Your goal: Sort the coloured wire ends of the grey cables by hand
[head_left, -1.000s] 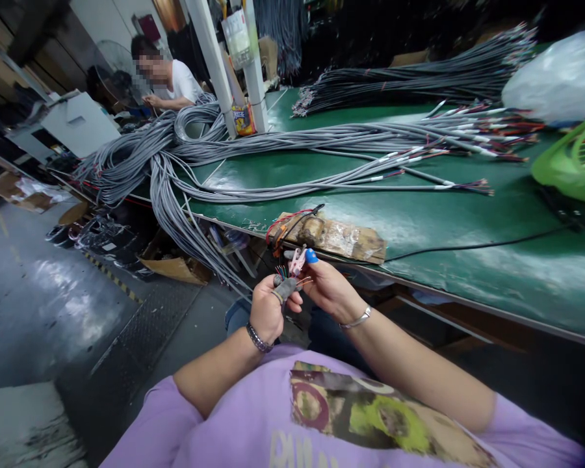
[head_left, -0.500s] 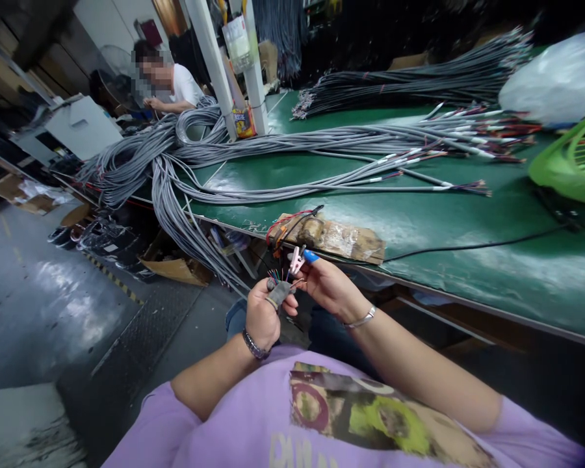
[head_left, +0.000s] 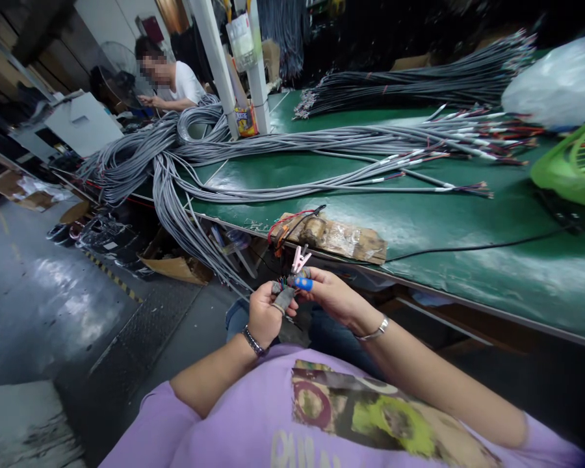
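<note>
Left hand (head_left: pixel 267 311) closed round a bunch of thin multicoloured wires (head_left: pixel 283 282), grey covers on its fingertips. Right hand (head_left: pixel 329 292), blue cover on thumb, fingers narrow at the same wires; grip itself hidden, cannot tell what it holds. Wires sit between both hands, just off the front edge of the glossy green bench (head_left: pixel 429 218). Small pale-pink clip (head_left: pixel 300 260) just above right fingertips; contact unclear.

Bench: worn brown wooden block with clear tape (head_left: pixel 370 243) at the front edge, long light-grey cables with stripped ends (head_left: pixel 322 140) across the middle, some hanging over the edge at left. Dark-grey cable bundle (head_left: pixel 394 88) behind. Far right: translucent white plastic bag (head_left: pixel 553 81), lime-green slatted plastic object (head_left: pixel 572 159), thin black cord (head_left: pixel 468 248) on the surface. White upright posts (head_left: pixel 213 58) rise from the bench.

Room: person in white shirt (head_left: pixel 188 84) at back left, near a round fan (head_left: pixel 118 60) and white boxy unit (head_left: pixel 85 123). Shiny grey floor (head_left: pixel 43 279), yellow-black striped tape (head_left: pixel 112 279), open brown cardboard box (head_left: pixel 178 268).
</note>
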`<state>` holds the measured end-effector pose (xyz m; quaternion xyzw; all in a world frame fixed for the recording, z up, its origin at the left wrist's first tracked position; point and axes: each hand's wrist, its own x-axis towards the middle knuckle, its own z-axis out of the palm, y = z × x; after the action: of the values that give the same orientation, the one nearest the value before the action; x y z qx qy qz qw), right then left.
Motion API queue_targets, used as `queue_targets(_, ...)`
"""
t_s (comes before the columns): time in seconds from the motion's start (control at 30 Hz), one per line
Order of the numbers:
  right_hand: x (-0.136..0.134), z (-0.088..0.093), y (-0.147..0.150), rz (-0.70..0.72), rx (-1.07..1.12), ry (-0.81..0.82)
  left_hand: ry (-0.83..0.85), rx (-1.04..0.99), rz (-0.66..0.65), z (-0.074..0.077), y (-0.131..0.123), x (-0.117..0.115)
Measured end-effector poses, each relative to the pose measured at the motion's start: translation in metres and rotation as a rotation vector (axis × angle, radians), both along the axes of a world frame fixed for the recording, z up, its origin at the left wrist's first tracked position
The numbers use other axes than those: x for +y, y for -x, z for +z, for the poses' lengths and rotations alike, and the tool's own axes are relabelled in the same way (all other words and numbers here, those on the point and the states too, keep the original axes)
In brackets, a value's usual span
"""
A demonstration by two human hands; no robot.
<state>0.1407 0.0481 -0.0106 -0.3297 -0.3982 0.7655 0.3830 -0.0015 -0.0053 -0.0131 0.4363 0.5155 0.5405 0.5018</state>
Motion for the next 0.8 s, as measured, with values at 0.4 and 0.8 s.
queue_targets(0.4,-0.009,0.006,-0.003,0.047,-0.231,-0.311,0.146,-0.006,-0.291,0.004,0.009,0.002)
queue_targets(0.8,-0.006,-0.010,0.003,-0.164,0.061,0.075,0.073,-0.215,-0.038,0.004,0.001,-0.001)
